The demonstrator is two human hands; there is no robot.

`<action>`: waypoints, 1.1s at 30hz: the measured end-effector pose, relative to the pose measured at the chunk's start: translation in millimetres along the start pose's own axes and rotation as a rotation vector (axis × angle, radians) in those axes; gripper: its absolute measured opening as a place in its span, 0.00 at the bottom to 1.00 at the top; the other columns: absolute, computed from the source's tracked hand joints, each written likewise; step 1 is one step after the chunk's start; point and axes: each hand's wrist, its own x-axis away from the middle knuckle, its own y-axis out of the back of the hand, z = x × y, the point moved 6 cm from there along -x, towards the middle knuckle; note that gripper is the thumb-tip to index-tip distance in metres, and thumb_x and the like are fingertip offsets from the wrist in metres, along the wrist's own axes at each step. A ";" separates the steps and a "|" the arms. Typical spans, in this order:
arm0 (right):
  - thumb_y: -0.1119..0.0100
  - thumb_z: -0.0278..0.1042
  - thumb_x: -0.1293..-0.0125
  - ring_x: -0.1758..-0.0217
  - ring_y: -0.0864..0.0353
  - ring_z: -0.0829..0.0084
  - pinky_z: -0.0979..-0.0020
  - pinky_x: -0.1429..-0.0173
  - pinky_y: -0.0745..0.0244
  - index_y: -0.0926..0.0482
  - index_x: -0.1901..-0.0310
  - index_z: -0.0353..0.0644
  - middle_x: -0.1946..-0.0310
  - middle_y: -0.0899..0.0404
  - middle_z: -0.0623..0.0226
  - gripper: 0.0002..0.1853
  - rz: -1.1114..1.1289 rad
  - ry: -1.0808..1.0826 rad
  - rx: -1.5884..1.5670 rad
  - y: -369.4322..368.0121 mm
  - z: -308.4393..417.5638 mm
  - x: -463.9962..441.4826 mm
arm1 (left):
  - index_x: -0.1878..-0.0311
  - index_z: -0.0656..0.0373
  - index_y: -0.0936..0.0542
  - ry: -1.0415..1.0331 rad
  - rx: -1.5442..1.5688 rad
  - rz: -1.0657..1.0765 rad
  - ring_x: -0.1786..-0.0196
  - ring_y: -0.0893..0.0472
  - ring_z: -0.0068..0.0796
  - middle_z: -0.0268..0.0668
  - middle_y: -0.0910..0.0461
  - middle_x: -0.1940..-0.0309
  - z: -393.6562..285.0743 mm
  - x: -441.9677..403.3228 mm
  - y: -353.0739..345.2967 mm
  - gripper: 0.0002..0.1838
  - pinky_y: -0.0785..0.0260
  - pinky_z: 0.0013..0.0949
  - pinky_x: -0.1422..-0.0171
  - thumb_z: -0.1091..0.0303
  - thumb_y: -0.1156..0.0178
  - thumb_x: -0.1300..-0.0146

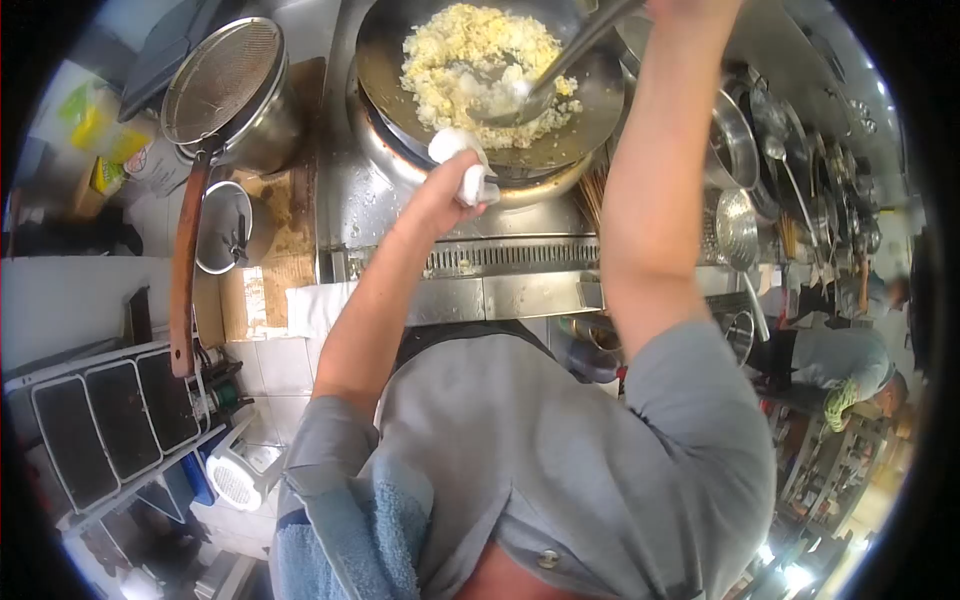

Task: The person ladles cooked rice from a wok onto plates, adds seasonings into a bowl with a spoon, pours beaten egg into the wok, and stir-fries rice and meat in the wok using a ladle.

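Note:
Fried rice with yellow egg (440, 60) lies in a large dark wok (600, 110) on the stove. My left hand (460, 183) is closed around a white cloth (450, 145) at the wok's near rim, with the wok's grip hidden beneath it. At the top edge of the view, my right hand (690, 5) is mostly cut off; the long metal handle of a ladle (585, 42) runs up to it. The ladle's bowl rests in the rice, right of the wok's middle.
On the left, a wood-handled strainer (222, 80) lies over a metal pot, with a small metal pot (225, 225) nearer me. Pans and a skimmer (737, 230) stand on the right. Another person (840, 355) bends over at far right.

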 end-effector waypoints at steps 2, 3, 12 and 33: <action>0.45 0.32 0.41 0.93 0.42 0.80 0.75 0.87 0.46 0.32 0.78 0.47 0.91 0.40 0.80 0.10 -0.108 0.048 0.042 5.3 -8.9 26.9 | 0.57 0.49 0.27 -0.001 0.011 0.009 0.65 0.21 0.27 0.30 0.24 0.68 7.9 -1.9 2.0 0.13 0.28 0.32 0.71 0.54 0.44 0.42; 0.45 0.31 0.41 0.93 0.42 0.80 0.74 0.87 0.46 0.32 0.78 0.47 0.91 0.40 0.80 0.10 -0.127 0.084 0.035 8.6 -22.3 14.5 | 0.59 0.48 0.27 -0.007 0.008 0.016 0.67 0.22 0.24 0.29 0.25 0.69 7.4 -5.8 4.4 0.12 0.28 0.31 0.71 0.54 0.44 0.42; 0.42 0.19 0.42 0.90 0.44 0.81 0.77 0.84 0.54 0.35 0.80 0.44 0.89 0.41 0.75 0.14 -0.150 0.178 -0.096 22.3 -11.2 70.8 | 0.60 0.46 0.25 0.023 -0.051 0.047 0.70 0.23 0.22 0.27 0.23 0.72 3.2 4.5 1.2 0.11 0.30 0.29 0.73 0.52 0.45 0.41; 0.43 0.20 0.44 0.93 0.42 0.82 0.77 0.88 0.52 0.35 0.79 0.45 0.91 0.41 0.77 0.12 -0.315 -0.003 -0.043 11.9 30.8 55.6 | 0.54 0.57 0.28 -0.117 0.248 0.024 0.63 0.21 0.35 0.40 0.23 0.63 2.2 -11.9 -4.7 0.11 0.24 0.39 0.63 0.69 0.47 0.40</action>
